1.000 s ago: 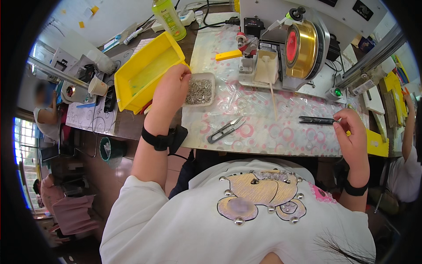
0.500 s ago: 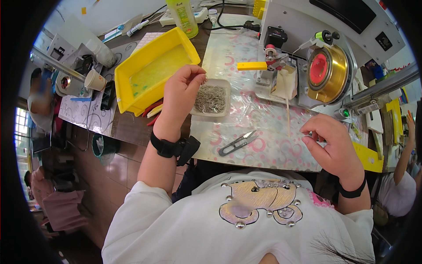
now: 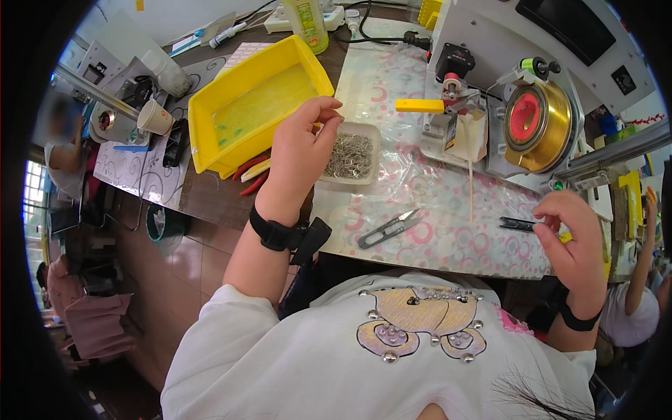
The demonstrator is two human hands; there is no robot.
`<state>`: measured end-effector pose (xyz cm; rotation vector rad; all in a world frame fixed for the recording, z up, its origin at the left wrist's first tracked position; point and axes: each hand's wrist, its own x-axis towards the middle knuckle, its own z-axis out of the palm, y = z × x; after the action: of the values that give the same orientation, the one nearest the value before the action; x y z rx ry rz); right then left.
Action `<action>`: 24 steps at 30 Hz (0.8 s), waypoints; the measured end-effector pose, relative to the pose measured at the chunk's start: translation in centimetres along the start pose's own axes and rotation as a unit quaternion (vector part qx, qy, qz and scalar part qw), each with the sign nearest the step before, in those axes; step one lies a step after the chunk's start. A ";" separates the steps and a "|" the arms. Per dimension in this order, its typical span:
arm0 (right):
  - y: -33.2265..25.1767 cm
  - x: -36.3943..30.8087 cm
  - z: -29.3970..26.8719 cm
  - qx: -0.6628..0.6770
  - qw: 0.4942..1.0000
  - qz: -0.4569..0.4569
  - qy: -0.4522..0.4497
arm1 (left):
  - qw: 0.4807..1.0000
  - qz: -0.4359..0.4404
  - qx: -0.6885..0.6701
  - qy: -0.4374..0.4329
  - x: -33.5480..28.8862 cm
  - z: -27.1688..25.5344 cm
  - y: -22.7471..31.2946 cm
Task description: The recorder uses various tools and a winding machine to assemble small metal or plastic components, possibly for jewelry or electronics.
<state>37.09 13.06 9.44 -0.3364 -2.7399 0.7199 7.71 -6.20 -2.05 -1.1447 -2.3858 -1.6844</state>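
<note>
At the far left, a paper cup (image 3: 155, 117) stands upright, with a green bin (image 3: 166, 224) on the floor below. A yellow tray (image 3: 269, 101) rests on the dark wooden part of the surface (image 3: 217, 196); red and pale yellow handles (image 3: 250, 170) project from its near side. The left hand (image 3: 304, 143) is raised between the tray and a shallow box (image 3: 376, 155) of small metal pieces (image 3: 350, 157), covering part of the box's left side. Whether its thumb and index fingertips are apart or pinched on a small piece cannot be told from this view. A bottle (image 3: 306, 28) stands upright behind the tray. To the right, on a patterned cover (image 3: 437, 243), lie grey snips (image 3: 387, 229), blades directed away to the right. Farther back, a yellow bar (image 3: 420, 106) extends left from a machine, and a thin stick (image 3: 471, 189) points toward the near edge. A dark, slender tool (image 3: 516, 224) extends leftward from the right hand (image 3: 570, 234), whose thumb and index finger are closed on its end. Behind them, the machine carries a gold spool (image 3: 556, 129) with a red centre.
</note>
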 end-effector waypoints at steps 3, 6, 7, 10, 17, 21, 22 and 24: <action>1.1 -2.9 -2.5 -0.053 0.998 0.011 0.018 | 1.000 0.006 0.003 -0.007 0.0 0.7 0.0; 0.0 -5.9 -5.1 -0.015 0.988 0.109 0.105 | 1.000 -0.010 -0.016 -0.015 0.6 1.6 -1.9; -0.5 -7.3 -6.3 -0.009 0.976 0.154 0.153 | 0.998 -0.006 -0.058 -0.002 0.9 2.3 -3.1; 0.8 -10.0 -8.6 0.026 0.970 0.128 0.203 | 0.995 -0.051 -0.083 0.020 0.9 -0.1 -6.2; 0.0 -14.5 -10.7 0.082 0.927 0.165 0.327 | 0.997 -0.004 -0.072 -0.042 3.1 -1.1 -8.8; 1.9 -14.8 -11.6 0.083 0.942 0.112 0.304 | 0.997 -0.006 -0.040 -0.064 3.3 -0.2 -8.5; 2.3 -14.6 -11.6 0.077 0.946 0.073 0.306 | 0.997 -0.009 -0.036 -0.063 3.3 -0.3 -8.6; 2.4 -13.4 -11.3 0.056 0.947 0.079 0.307 | 0.997 -0.019 -0.028 -0.071 3.4 -0.8 -9.2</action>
<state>53.65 16.15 14.78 -0.6377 -2.0914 0.6662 -0.23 -6.41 -7.81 -1.2754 -2.4715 -1.7486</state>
